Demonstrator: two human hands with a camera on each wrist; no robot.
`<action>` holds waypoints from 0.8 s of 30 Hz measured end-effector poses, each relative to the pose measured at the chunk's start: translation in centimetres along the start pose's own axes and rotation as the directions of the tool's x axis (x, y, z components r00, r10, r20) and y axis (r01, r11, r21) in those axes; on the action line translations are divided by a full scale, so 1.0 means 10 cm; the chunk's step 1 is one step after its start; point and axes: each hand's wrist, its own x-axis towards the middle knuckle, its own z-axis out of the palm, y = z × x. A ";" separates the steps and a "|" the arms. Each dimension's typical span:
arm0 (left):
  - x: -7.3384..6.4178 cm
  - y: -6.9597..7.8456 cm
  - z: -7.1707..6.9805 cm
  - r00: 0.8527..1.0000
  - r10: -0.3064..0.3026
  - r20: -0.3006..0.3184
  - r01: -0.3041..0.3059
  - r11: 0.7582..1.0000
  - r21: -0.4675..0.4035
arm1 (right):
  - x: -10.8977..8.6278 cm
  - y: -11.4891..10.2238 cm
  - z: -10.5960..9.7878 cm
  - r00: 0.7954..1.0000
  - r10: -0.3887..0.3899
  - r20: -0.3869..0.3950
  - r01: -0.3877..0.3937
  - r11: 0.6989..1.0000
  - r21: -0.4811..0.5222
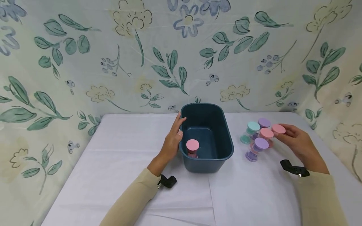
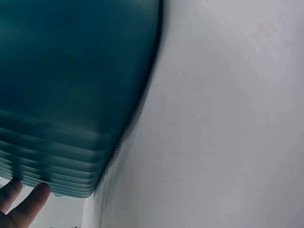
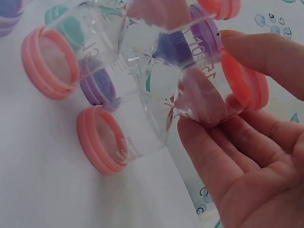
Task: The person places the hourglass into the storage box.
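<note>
My right hand (image 1: pixel 297 142) pinches a pink-capped sand timer (image 1: pixel 278 129) near its upper end. In the right wrist view, thumb and fingers sit round this clear sand timer (image 3: pixel 199 97) with pink sand inside. Close beside it stand another pink sand timer (image 1: pixel 266 133), two purple sand timers (image 1: pixel 260 144) and a teal sand timer (image 1: pixel 253 127). My left hand (image 1: pixel 170 142) rests against the left side of a dark teal bin (image 1: pixel 207 164), fingers fairly straight. One pink sand timer (image 1: pixel 192 145) stands upright inside the bin, at its near left.
A white cloth covers the table (image 1: pixel 127 150). Behind it and along the sides hangs a floral curtain (image 1: pixel 175 69). The bin's raised rim stands between the left hand and the sand timers on the right.
</note>
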 end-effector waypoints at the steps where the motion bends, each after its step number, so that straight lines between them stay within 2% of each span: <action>1: 0.00 0.00 0.00 1.000 -0.005 -0.001 0.005 1.000 0.003 | 0.00 0.01 0.00 1.000 0.004 0.000 -0.004 1.000 0.001; 7: -0.02 -0.01 0.01 1.000 -0.009 0.001 0.009 1.000 0.010 | 0.00 0.02 0.00 0.999 0.032 0.006 -0.032 0.999 0.018; 15: -0.01 -0.02 0.01 1.000 -0.004 0.002 0.004 1.000 -0.006 | -0.03 -0.02 -0.06 1.000 0.008 0.016 -0.008 1.000 0.006; 17: -0.01 0.10 -0.02 1.000 -0.013 0.010 0.013 1.000 -0.013 | -0.04 -0.04 -0.08 1.000 0.010 0.014 -0.010 1.000 0.017; 21: -0.01 0.14 -0.03 1.000 -0.015 0.008 0.015 1.000 -0.015 | -0.05 -0.05 -0.09 1.000 0.004 -0.005 -0.004 1.000 0.028; 22: -0.01 0.14 -0.03 1.000 -0.012 0.007 0.012 1.000 -0.017 | -0.05 -0.06 -0.10 1.000 0.000 -0.014 0.001 1.000 0.029; 24: 0.00 0.01 0.00 1.000 0.004 -0.001 -0.004 1.000 -0.011 | -0.05 -0.07 -0.10 0.999 -0.006 -0.035 0.007 1.000 0.027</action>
